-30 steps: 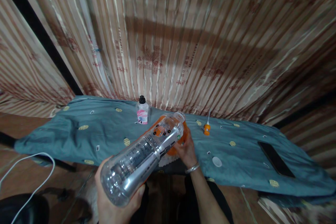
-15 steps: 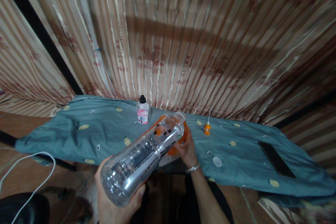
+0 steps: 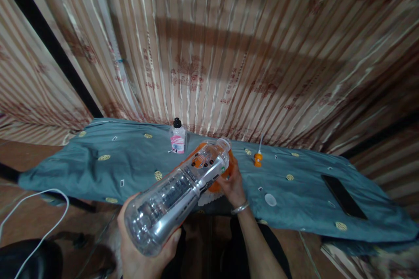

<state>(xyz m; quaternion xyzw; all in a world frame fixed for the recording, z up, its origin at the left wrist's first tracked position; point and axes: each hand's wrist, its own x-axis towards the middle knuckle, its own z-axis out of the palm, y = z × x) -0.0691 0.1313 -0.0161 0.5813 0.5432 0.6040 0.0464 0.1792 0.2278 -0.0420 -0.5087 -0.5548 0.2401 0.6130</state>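
Note:
My left hand (image 3: pixel 144 244) is wrapped round the base of a clear plastic bottle (image 3: pixel 160 202) with a silver and orange label. The bottle lies tilted, its uncapped-looking neck pointing away and to the right. Behind that neck, my right hand (image 3: pixel 231 187), with a silver bangle at the wrist, grips an orange bottle (image 3: pixel 233 163), mostly hidden by the clear one. I cannot tell whether the two bottles touch. An orange pump top (image 3: pixel 258 159) with a pale tube lies on the cloth beyond my right hand. Nearer stands out a small white disc (image 3: pixel 270 200).
A green patterned cloth (image 3: pixel 131 157) covers the table. Towards the back stands a small bottle (image 3: pixel 177 139) with a black cap and pink label. A black phone (image 3: pixel 343 196) lies at the right. A striped curtain (image 3: pixel 203 52) hangs behind; a white cable (image 3: pixel 46 192) loops at left.
Both hands and the two bottles hold nearly the same positions. The view has shifted very slightly.

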